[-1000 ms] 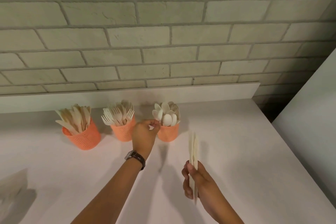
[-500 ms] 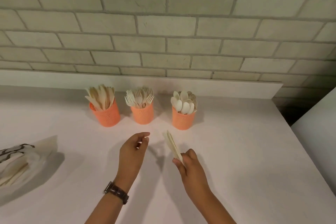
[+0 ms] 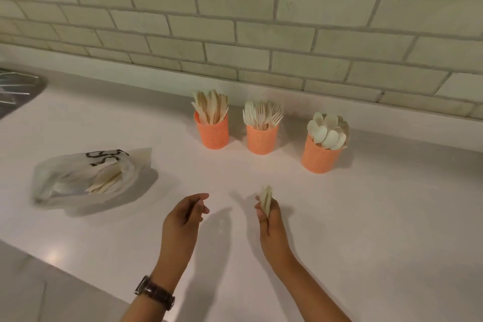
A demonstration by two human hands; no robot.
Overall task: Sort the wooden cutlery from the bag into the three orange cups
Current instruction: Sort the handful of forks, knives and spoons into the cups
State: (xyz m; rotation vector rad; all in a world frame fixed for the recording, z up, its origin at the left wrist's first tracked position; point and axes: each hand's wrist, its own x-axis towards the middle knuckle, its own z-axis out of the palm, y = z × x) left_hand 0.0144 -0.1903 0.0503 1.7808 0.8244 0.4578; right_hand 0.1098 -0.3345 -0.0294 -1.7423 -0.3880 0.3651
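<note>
We grip few wooden pcs in right hand over counter, cups beyond. Our left hand loose, holds nothing. More pcs in bag at left. Risk: pcs edge-on, type unclear, so wrong cup likely; packed spoon cup may tip.

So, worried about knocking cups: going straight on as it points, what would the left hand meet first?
Probably the leftmost orange perforated cup of wooden knives; the white counter before the left hand looks free till there, though depth is unclear.
</note>
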